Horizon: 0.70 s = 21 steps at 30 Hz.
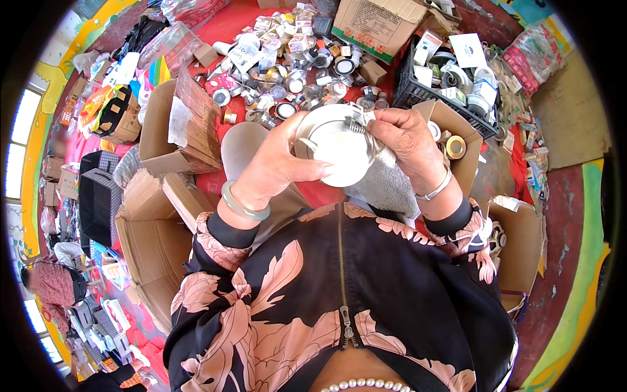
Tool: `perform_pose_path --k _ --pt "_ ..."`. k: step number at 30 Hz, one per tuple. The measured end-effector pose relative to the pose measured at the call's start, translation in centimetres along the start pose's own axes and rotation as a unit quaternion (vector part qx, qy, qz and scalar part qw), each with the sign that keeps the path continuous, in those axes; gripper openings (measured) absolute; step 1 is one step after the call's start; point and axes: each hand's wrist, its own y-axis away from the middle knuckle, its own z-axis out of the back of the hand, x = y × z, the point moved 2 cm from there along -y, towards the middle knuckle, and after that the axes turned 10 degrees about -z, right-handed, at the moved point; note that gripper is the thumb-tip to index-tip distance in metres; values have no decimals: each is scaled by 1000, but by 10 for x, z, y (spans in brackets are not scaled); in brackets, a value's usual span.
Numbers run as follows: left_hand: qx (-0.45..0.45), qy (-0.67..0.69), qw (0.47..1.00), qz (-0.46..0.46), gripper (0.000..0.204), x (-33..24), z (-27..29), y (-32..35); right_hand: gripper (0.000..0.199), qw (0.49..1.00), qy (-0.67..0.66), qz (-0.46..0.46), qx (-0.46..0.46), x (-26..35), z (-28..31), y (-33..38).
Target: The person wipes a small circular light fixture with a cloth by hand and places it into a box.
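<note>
Above my lap, both hands hold a round white recessed downlight [341, 153] with a pale, bright disc face. My left hand [279, 159] is wrapped round its left side, thumb across the front and fingers behind. At its upper right edge my right hand [408, 140] pinches beside a small coiled metal spring [356, 127]; the fingertips partly hide what they grip there. A grey cloth [392, 186] lies over my right leg, below the right hand.
A heap of loose lamps and small boxes [287, 65] covers the red floor ahead. Open cardboard boxes [157, 238] stand at my left and right. A black crate [408, 88] full of light fittings sits at the front right. Another person [55, 287] is far left.
</note>
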Motion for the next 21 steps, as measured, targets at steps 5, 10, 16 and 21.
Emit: perform_pose_path --k 5,10,16,21 --pt "32 -36 999 13 75 -2 5 0 23 1000 0 2 21 -6 2 -4" --pt "34 -75 996 -17 62 2 4 0 16 998 -4 42 -38 -14 -8 -1" --pt "20 -50 998 -17 60 3 -3 3 17 996 6 33 -85 -19 -12 0" --pt "28 -82 996 -28 61 10 2 5 16 997 -32 -35 -67 -23 -9 2"
